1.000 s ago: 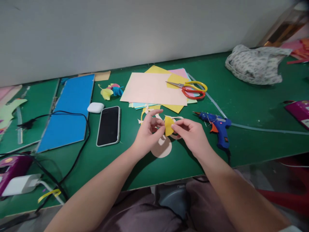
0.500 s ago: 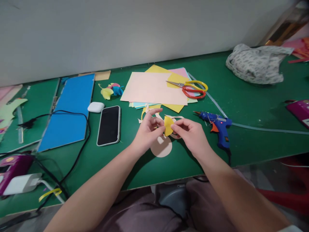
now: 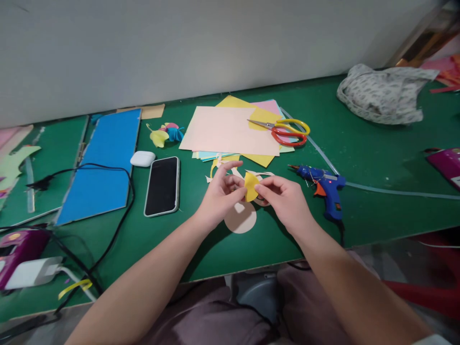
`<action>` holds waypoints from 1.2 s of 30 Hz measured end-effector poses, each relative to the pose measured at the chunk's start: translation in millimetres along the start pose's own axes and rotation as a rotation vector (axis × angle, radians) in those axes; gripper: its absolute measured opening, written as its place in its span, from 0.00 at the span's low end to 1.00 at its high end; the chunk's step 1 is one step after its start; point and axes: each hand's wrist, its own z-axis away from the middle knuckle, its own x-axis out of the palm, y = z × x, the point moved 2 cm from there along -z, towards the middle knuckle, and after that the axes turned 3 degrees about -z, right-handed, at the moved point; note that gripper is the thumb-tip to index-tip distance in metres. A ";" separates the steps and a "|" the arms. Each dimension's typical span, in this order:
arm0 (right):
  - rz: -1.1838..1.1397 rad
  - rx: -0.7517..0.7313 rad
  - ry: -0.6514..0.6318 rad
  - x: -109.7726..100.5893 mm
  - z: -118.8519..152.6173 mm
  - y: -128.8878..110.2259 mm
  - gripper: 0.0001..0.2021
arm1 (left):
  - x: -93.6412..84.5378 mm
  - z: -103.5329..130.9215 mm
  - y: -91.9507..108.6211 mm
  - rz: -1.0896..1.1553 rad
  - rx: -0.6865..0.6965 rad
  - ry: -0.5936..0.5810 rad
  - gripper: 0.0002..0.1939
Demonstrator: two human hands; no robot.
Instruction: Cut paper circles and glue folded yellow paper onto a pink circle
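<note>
A small piece of yellow paper (image 3: 251, 186) with a curved edge is held up between my two hands. My left hand (image 3: 223, 195) pinches its left side between thumb and finger, the other fingers raised. On the opposite side, my right hand (image 3: 282, 197) grips the paper with thumb and forefinger. Below them a pale pink paper circle (image 3: 240, 220) lies on the green table, its upper part covered by my left hand. Paper offcuts (image 3: 264, 173) lie behind the hands, partly hidden by them.
Behind the offcuts, scissors (image 3: 283, 132) rest on stacked coloured paper (image 3: 219, 129). A blue glue gun (image 3: 323, 184) with a red light lies at right. Leftward are a phone (image 3: 162, 187), a white earbud case (image 3: 143, 158), paper petals (image 3: 159, 137), blue board (image 3: 104, 167) and a black cable (image 3: 122, 225).
The yellow paper has turned slightly, so more of its face shows. Both hands stay in nearly the same place with the same pinch.
</note>
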 end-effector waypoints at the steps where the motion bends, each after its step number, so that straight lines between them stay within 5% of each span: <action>1: -0.003 -0.002 -0.001 0.1 0.0 0.2 0.08 | 0.0 -0.1 -0.3 -0.003 0.003 -0.005 0.27; 36: 0.030 0.009 -0.069 1.8 0.5 -4.6 0.07 | -3.0 -0.4 -0.3 -0.041 0.017 0.061 0.27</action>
